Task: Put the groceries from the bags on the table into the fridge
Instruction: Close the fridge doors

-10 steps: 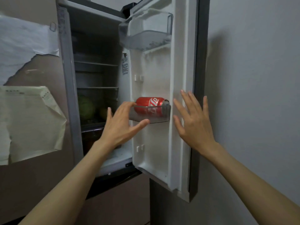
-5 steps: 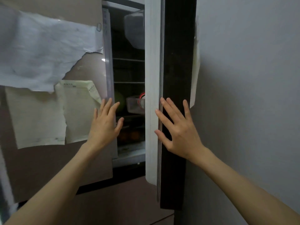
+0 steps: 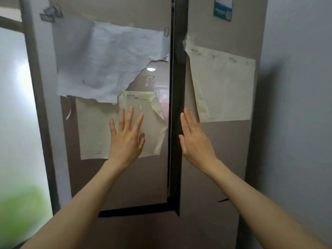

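Observation:
The fridge fills the view with both upper doors nearly flush. The left door (image 3: pixel 147 177) is brown and glossy; the right door (image 3: pixel 221 159) meets it at a dark vertical seam. My left hand (image 3: pixel 126 137) lies flat, fingers spread, on a yellowish sheet taped to the left door. My right hand (image 3: pixel 195 139) has straight fingers at the right door's inner edge, beside the seam. Neither hand holds anything. The red can and other groceries are hidden behind the doors.
A torn white paper (image 3: pixel 107 60) and a yellowish sheet (image 3: pixel 100 132) hang on the left door; another sheet (image 3: pixel 226 87) and a blue sticker (image 3: pixel 222 8) on the right door. A grey wall (image 3: pixel 296 105) stands right, a frosted window (image 3: pixel 16 105) left.
The right fridge door has swung closed under my right hand, hiding the can and shelves. My left hand left the door shelf and now lies flat on the left door.

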The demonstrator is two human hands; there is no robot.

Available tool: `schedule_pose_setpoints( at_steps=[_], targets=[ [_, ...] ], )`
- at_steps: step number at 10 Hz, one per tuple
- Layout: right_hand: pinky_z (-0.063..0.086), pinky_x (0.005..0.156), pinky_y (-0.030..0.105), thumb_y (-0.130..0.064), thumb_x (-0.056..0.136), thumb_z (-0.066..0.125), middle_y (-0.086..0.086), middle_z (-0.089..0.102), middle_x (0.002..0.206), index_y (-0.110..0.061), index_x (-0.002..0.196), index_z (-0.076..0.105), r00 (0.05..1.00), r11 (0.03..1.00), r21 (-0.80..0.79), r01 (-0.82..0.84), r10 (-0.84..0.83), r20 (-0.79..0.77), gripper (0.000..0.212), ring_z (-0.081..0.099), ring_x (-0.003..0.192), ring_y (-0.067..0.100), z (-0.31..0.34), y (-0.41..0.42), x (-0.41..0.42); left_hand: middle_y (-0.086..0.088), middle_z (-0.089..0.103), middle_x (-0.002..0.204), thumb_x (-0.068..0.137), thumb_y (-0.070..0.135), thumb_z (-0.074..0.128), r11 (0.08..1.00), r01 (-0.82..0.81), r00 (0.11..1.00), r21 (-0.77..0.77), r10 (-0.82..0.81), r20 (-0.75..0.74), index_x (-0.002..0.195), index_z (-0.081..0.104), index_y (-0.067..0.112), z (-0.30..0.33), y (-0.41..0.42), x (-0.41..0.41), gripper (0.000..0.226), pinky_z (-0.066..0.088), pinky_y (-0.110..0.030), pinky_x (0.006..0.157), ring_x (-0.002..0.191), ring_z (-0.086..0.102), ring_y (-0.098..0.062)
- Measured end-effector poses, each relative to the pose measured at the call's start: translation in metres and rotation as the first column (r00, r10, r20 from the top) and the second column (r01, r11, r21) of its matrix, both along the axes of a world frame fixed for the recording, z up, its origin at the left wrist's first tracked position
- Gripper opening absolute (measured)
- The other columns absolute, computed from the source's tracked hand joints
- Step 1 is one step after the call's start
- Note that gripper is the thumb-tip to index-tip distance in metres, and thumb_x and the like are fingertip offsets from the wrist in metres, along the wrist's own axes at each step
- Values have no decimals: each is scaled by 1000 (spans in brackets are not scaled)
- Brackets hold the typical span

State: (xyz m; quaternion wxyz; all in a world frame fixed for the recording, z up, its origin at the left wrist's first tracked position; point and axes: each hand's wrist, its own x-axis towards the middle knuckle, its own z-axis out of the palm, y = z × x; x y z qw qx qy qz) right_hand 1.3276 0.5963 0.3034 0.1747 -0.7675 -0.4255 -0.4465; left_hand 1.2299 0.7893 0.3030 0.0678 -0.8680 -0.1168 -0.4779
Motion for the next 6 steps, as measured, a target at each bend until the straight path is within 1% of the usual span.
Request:
schedule_pose_setpoints(
  at_steps=[1, 2, 3, 4, 5, 6],
  targets=[
    [11, 118, 37, -12, 93, 29, 21, 15, 153, 6, 143, 12, 999, 1000, 27, -10, 11, -50, 56, 9, 143, 28, -4, 29, 18, -12, 3, 157, 92, 34, 47, 999, -38, 998, 17, 39, -57, 147, 20, 22, 2, 21, 6, 62, 0, -61, 109, 141, -10, -30],
    [4, 117, 36, -13, 90, 27, 16, 17, 153, 3, 144, 16, 999, 997, 81, -1, 4, -36, 57, 8, 142, 22, -8, 45, 36, -10, -5, 157, 91, 50, 30, 997, -51, 995, 51, 55, -83, 147, 13, 27, -2, 35, 17, 63, -4, -62, 108, 141, -13, -31],
    [10, 115, 43, -24, 91, 20, 5, 8, 155, -5, 146, 10, 999, 998, 52, 39, -38, -24, 59, 0, 142, 12, -6, 53, 49, -12, 1, 156, 88, 52, 29, 992, -74, 997, 99, 77, -28, 146, 17, 25, -11, 44, 28, 66, -4, -64, 106, 142, -7, -34],
    [-5, 114, 36, -41, 88, 7, -11, -11, 152, -19, 144, -7, 987, 998, 59, -20, 29, -157, 61, -16, 138, -1, -3, 61, 51, -6, -7, 157, 88, 52, 30, 985, -95, 995, 146, 90, 41, 147, 14, 26, -18, 51, 36, 67, -10, -62, 108, 142, -11, -32],
    [-14, 113, 30, -46, 88, 10, -16, -12, 152, -23, 145, -4, 954, 981, 137, -139, 170, -247, 63, -20, 136, -7, -1, 63, 45, -1, -20, 155, 89, 52, 28, 976, -113, 990, 186, 95, 106, 148, 8, 27, -22, 53, 40, 67, -13, -58, 108, 142, -14, -30],
    [0, 118, 30, -34, 98, 36, -10, 9, 155, -18, 146, 24, 857, 927, 300, -225, 335, -392, 52, 0, 142, 0, 11, 51, 20, 0, -21, 155, 90, 52, 28, 979, -90, 989, 184, 66, 133, 148, 7, 28, -23, 54, 43, 67, -13, -59, 108, 142, -14, -30]
  ],
)
